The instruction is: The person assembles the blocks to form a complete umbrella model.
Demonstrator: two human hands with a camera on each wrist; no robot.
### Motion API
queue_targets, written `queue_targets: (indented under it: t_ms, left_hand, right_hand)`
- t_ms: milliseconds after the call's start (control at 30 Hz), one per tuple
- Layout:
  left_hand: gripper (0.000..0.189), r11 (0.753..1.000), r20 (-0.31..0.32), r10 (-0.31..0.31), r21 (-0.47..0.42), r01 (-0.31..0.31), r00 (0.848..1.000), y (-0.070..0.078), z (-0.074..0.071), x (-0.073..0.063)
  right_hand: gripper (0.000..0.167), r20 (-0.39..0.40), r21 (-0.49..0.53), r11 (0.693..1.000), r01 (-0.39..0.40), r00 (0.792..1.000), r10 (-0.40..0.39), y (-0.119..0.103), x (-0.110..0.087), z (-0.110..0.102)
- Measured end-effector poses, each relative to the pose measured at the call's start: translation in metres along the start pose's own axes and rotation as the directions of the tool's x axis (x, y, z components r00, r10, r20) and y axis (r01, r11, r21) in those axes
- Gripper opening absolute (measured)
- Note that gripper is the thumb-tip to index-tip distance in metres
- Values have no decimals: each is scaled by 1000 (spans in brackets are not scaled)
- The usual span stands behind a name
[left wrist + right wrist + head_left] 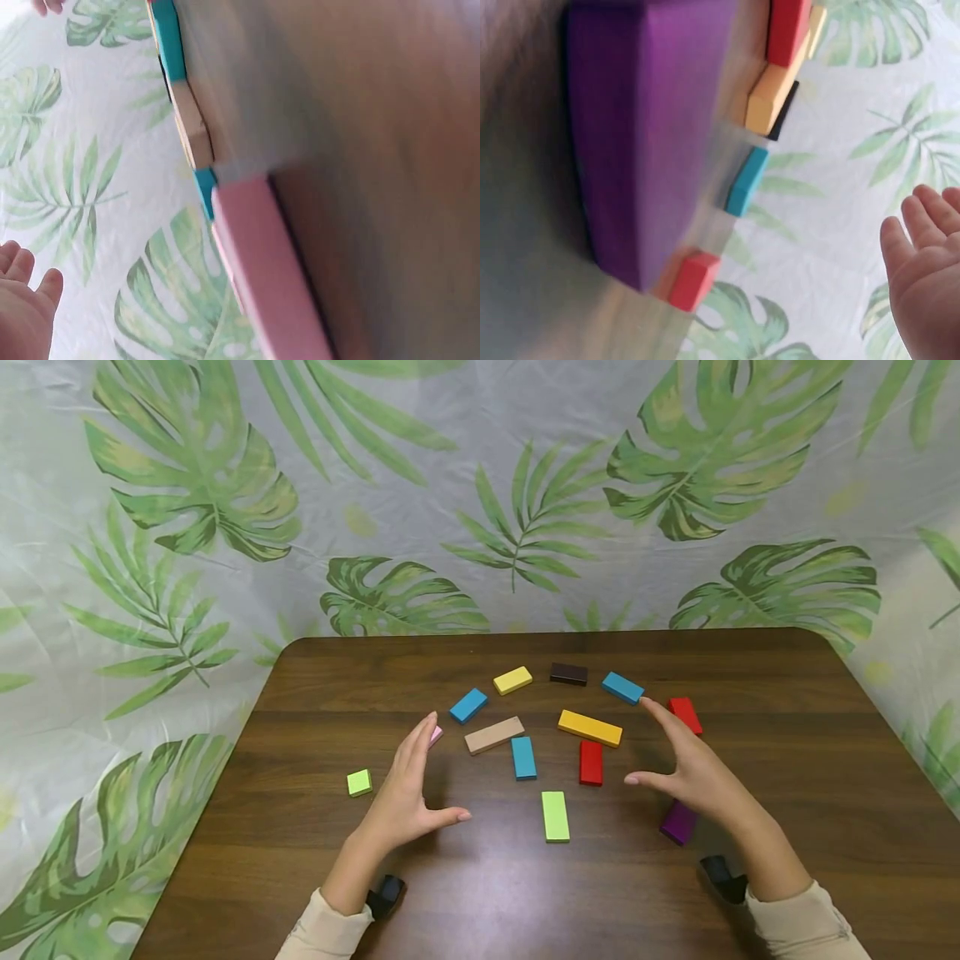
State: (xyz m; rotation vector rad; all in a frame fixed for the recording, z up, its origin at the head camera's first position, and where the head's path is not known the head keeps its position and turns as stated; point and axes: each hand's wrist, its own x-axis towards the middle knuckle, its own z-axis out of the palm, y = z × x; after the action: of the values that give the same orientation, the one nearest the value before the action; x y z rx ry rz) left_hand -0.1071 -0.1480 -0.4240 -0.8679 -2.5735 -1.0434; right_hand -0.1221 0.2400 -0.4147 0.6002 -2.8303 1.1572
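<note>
My left hand point(405, 793) is held over the table at the left, thumb spread from straight fingers, with nothing in its grasp. Behind it a pink block point(262, 262) is mostly hidden in the head view; the left wrist view shows it close up. To its left lies a small lime green block point(359, 782). My right hand point(693, 772), also holding nothing, spreads its thumb and fingers at the right. It partly covers a purple block point(678, 822) and a red block point(686, 715). Its fingertips overlap the edge of a blue block point(622, 687) in the head view.
Between the hands lie a tan block point(494, 736), an orange block point(590, 728), a second red block point(591, 763), and a lime block point(555, 817). Farther back are a yellow block point(512, 680) and a dark block point(568, 674). Leaf-patterned cloth point(405, 593) hangs behind the wooden table point(480, 910).
</note>
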Motion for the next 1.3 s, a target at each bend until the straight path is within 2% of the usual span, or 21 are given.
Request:
queue_targets:
  t_ms: [167,333,633,933,1300]
  left_hand:
    - [117,996,10,-36,-80,37,999,6,10,-2]
    - [117,990,13,-65,-124,66,998,10,19,-3]
    - [117,975,28,-96,-200,99,995,16,34,-4]
    - [112,971,33,-72,-226,78,997,19,52,-5]
    - [101,968,118,-61,-234,87,991,22,72,-7]
  right_hand:
    - [98,3,36,999,11,1000,-11,2,-1,9]
    - [92,0,47,998,32,999,-32,4,0,17]
    - [86,7,87,996,17,1000,-18,8,0,28]
    - [84,33,169,986,9,999,-14,15,4,39]
    - [80,77,246,969,-28,997,9,24,6,51]
